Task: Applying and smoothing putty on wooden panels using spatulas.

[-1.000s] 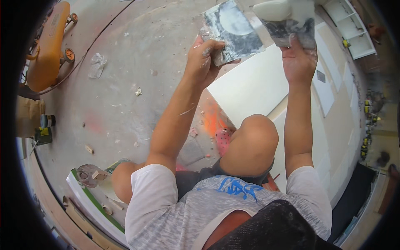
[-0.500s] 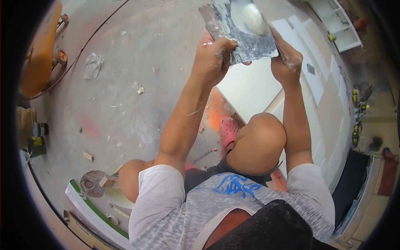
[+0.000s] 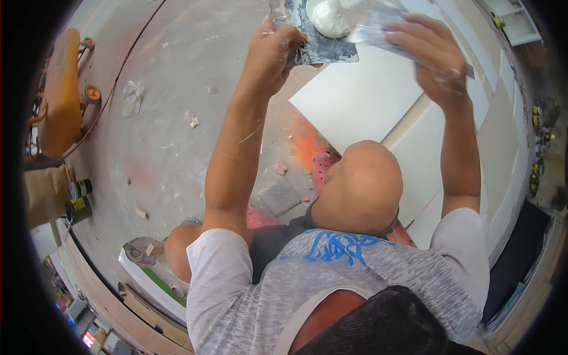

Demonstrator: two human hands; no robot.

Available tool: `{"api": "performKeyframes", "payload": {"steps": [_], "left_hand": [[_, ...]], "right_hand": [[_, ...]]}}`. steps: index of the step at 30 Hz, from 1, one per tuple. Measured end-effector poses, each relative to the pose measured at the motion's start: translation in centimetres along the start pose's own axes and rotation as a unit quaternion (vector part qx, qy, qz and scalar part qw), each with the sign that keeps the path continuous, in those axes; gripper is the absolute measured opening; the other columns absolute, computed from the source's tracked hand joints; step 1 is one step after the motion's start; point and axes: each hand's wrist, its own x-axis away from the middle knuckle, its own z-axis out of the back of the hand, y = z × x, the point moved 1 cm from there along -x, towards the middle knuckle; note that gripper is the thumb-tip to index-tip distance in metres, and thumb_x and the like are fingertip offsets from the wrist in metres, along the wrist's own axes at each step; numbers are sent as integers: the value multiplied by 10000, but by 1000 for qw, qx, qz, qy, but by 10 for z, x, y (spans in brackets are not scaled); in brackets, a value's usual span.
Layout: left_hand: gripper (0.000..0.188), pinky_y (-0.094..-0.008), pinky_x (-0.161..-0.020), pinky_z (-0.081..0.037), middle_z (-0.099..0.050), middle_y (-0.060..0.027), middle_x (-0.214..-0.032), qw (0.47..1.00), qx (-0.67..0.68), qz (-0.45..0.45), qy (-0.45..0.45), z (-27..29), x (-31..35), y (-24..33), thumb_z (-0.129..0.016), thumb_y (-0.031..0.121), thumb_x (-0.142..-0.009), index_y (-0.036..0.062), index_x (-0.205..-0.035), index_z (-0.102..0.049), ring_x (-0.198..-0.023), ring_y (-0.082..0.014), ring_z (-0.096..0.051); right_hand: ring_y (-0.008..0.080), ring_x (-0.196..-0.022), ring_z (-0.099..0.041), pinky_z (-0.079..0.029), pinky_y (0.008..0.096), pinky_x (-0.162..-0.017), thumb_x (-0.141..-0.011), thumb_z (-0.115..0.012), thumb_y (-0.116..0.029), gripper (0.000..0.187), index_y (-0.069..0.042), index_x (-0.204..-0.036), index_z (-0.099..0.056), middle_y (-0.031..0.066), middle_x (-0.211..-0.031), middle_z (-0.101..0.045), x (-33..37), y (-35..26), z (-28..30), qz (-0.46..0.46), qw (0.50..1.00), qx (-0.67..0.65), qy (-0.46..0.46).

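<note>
My left hand [image 3: 269,56] is closed on the edge of a flat, smeared metal putty plate [image 3: 322,50] near the top of the view. A smooth mound of white putty [image 3: 329,19] sits on it. To the right, my right hand [image 3: 435,59] grips a putty scraper [image 3: 374,28], its fingers lying across it. The scraper's blade is blurred by motion and lies at the putty's right side; whether it touches cannot be made out. Below both hands a white panel [image 3: 355,97] lies by my raised knee.
More pale panels [image 3: 473,160] spread to the right. An orange wheeled machine [image 3: 62,94] stands far left, with a dark cable [image 3: 112,83] beside it. Crumpled plastic [image 3: 133,97] and putty crumbs dot the grey floor. Small cans [image 3: 78,208] stand at left.
My right hand has moved right, apart from the plate, and the scraper now shows in it. My left hand and the plate have shifted left and up as the view turned.
</note>
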Motion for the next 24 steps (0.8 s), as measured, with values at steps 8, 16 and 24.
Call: {"api": "performKeyframes", "payload": {"steps": [8, 16, 24], "left_hand": [[332, -273, -624, -510, -536, -107, -832, 997, 50, -11, 56, 34, -33, -72, -468, -33, -710, -25, -1036, -409, -717, -182, -571], [459, -357, -805, -492, -519, -134, -1072, 987, 113, 28, 109, 77, -7, -100, -437, 10, -730, 0, -1184, -373, -956, -244, -557], [534, -375, -881, -441, -495, -118, -1129, 977, 94, 28, 190, 130, 23, -116, -449, 43, -712, 7, -1233, -339, -1032, -249, -514]], "right_hand": [[212, -859, -575, -452, 339, -755, -625, -509, 51, 272, -100, -818, -626, 16, -855, -632, 79, 70, -29, -60, 990, 60, -115], [302, -813, -562, -436, 394, -740, -786, -403, -108, 200, -38, -852, -579, 169, -840, -590, 175, 280, -97, -276, 929, 180, -169], [300, -916, -549, -417, 395, -828, -749, -413, -103, 250, -4, -880, -602, 190, -926, -590, 192, 376, -184, -322, 848, 242, -345]]}}
